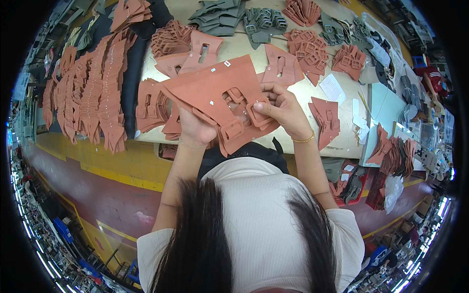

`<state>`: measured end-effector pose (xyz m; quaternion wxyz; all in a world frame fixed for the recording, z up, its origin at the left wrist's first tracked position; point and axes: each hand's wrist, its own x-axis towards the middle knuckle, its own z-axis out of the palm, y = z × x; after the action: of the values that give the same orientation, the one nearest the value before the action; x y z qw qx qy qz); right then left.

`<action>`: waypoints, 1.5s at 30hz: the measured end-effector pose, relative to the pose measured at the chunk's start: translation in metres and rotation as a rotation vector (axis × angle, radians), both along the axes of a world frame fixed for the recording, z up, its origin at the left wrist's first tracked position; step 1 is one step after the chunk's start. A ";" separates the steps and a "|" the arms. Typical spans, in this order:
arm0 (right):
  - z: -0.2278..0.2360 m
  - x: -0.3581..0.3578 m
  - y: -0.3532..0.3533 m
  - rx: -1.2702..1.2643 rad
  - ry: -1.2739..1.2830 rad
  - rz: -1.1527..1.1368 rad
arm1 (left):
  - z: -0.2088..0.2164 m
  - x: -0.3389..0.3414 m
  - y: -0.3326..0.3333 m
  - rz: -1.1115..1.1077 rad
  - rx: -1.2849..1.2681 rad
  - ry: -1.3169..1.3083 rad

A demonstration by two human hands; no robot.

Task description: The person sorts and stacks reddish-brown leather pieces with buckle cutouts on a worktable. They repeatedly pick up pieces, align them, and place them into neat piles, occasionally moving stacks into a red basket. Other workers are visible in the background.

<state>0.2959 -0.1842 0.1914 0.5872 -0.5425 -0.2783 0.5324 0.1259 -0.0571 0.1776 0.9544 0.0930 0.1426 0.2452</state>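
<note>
Panels of brick-orange sheet material (229, 80), seemingly layered, are held above the near edge of the worktop (342, 134). Left of the panels' middle, the left hand (198, 128) supports their lower edge; its fingers are hidden behind, so I cannot tell how far they close. At the panels' right end, the right hand (282, 108) pinches a buckle-shaped piece (259, 115), thumb in front, fingers behind. This two-sided hold probably keeps the sheets steady, cut-outs facing the wearer. Left of the panels, overlapping orange strips (93, 93) lie in rows; beyond them sit green stacks (220, 19), apparently sorted by colour and shape. Right of and below the panels, off the worktop, a red crate (365, 188) holds grey-green and orange pieces; near it, the whitish plastic bag's (393, 193) contents are unclear.
</note>
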 end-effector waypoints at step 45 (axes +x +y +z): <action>-0.005 0.008 0.018 0.049 -0.280 -0.177 | 0.022 -0.011 -0.011 -0.170 0.209 0.190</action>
<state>0.3037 -0.1664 0.1869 0.6002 -0.6194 -0.3214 0.3910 0.1146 -0.0677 0.1992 0.9391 0.2260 0.1976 0.1674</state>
